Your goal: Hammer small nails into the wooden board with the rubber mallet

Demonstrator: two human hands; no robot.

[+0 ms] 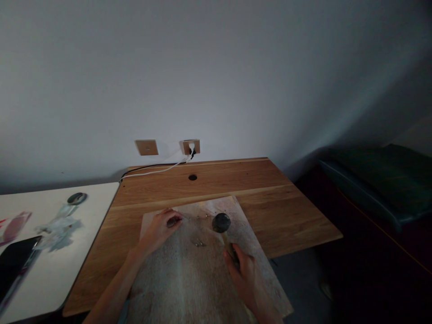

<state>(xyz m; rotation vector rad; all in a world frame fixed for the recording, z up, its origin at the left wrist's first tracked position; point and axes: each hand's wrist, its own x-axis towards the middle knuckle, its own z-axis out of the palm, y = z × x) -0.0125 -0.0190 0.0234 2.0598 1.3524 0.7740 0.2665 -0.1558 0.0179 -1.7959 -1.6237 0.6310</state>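
Note:
My right hand (245,272) is wrapped round the handle of a mallet (222,222), whose dark round head is raised over the board. Beneath both hands lies a worn wooden board (189,279). My left hand (162,229) is at the board's far left part, thumb and fingers pinched together; what sits between the fingertips is too small and dim to make out. A few loose nails (199,243) lie mid-board, between the hands. Along the far part of the board, small nails (206,215) appear to stand in a row, partly behind the mallet head.
The board rests on a wooden table (162,191) against the wall. To the left, a white table (91,234) bears a roll of tape (77,198), crumpled clear plastic (60,229) and a dark phone-like device (16,256). Cables (155,171) run to a wall socket (191,146).

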